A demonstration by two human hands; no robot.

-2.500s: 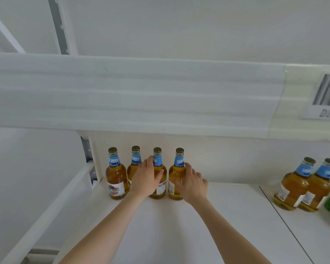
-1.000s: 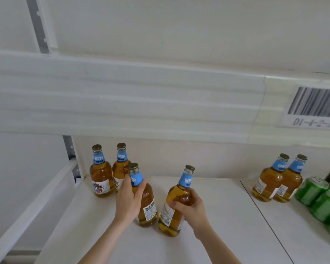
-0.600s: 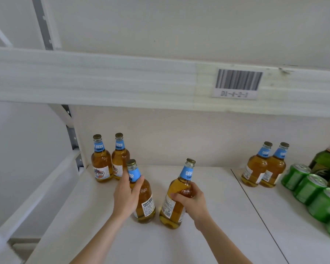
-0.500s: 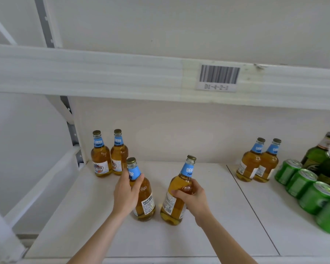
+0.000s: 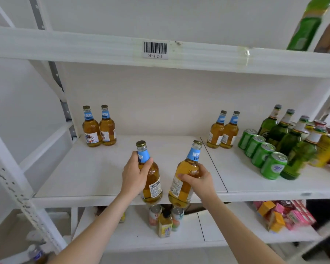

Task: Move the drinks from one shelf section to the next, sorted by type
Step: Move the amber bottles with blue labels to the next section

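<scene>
We count six amber beer bottles with blue neck labels. One pair (image 5: 91,128) stands upright at the back left corner of the left section of the shelf (image 5: 84,168). A second pair (image 5: 216,130) stands at the back of the right section, just past the seam (image 5: 213,162). The last two are in our hands. Our left hand (image 5: 136,175) curls round the neck and shoulder of the upright bottle (image 5: 152,183), thumb across the blue label. Our right hand (image 5: 197,181) wraps the belly of the tilted bottle (image 5: 187,164), whose cap leans to the right. Both held bottles are at the front edge of the left section, near each other but apart, with their bases lower than the shelf lip. In the right section we count four green cans (image 5: 263,154) in a slanting row and at least four green glass bottles (image 5: 280,130) beside them.
</scene>
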